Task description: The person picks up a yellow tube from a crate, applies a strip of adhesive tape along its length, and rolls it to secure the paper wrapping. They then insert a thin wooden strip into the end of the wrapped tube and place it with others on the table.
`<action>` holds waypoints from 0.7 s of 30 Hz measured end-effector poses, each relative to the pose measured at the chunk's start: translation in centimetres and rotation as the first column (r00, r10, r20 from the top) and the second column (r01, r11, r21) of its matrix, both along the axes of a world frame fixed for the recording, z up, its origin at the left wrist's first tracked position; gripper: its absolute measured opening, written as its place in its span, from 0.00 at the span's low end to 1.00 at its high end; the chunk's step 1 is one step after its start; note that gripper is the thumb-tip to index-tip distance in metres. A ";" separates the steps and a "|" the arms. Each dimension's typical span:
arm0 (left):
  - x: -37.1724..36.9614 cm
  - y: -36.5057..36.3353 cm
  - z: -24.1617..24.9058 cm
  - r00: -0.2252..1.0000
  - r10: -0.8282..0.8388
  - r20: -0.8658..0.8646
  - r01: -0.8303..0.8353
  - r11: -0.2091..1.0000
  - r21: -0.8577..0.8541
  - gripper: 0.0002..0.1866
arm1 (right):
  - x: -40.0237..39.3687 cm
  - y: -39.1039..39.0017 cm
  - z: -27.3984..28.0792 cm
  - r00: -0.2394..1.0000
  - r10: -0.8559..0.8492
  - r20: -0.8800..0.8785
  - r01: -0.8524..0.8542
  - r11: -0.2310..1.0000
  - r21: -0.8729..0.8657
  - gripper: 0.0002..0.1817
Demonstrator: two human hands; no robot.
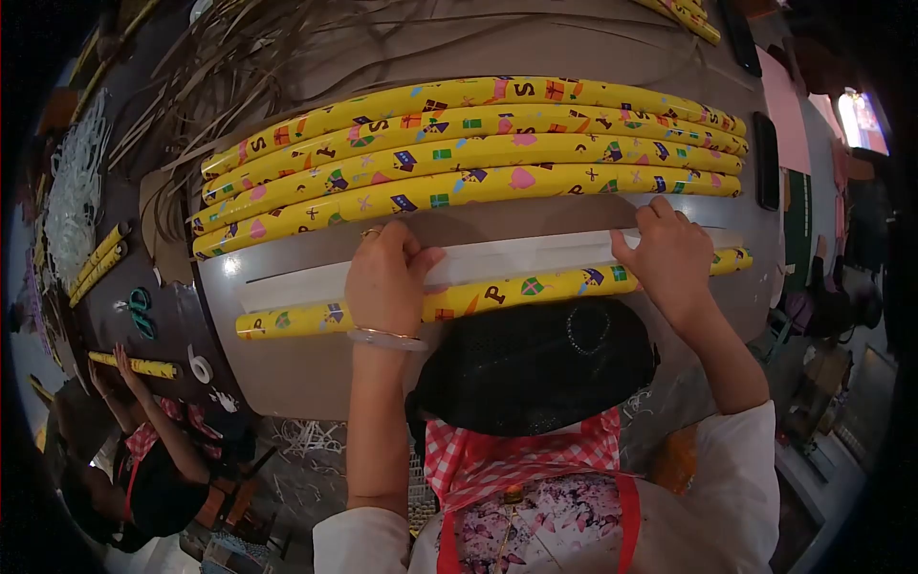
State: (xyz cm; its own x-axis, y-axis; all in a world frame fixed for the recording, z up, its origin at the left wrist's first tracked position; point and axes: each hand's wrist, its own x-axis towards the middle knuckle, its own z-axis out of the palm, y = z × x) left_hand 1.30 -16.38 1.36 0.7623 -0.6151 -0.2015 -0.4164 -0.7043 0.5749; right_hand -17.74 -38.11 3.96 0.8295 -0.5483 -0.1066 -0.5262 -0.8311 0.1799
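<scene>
A smooth grey-brown tabletop point(296, 378) carries four long, glossy yellow rolls with a colourful print point(521, 179), lying side by side across its middle. Nearer the viewer lies a similar single yellow printed roll point(564, 284), a long white strip point(526, 253) along its far side. Loose, flat brown strips point(206, 72) tangle at the far left; a black flat slab point(765, 172) lies near the right edge.

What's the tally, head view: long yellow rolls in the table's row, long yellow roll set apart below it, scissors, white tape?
Row of long yellow rolls: 4
Separate long yellow roll: 1
Scissors: 1
White tape: 1
Total: 7
</scene>
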 end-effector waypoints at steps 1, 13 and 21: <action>-0.1 -0.1 0.1 1.000 0.012 -0.018 -0.012 1.000 0.006 0.14 | 0.1 0.1 0.2 1.000 -0.004 -0.002 0.004 1.000 -0.007 0.16; 0.1 0.1 -0.3 1.000 -0.001 0.024 0.001 1.000 -0.004 0.15 | 0.2 0.3 -0.1 1.000 -0.008 -0.020 0.007 1.000 -0.017 0.16; 0.0 0.2 -0.4 1.000 0.000 0.028 0.000 1.000 0.000 0.15 | 0.3 0.3 -0.3 1.000 0.003 -0.002 -0.003 1.000 -0.020 0.15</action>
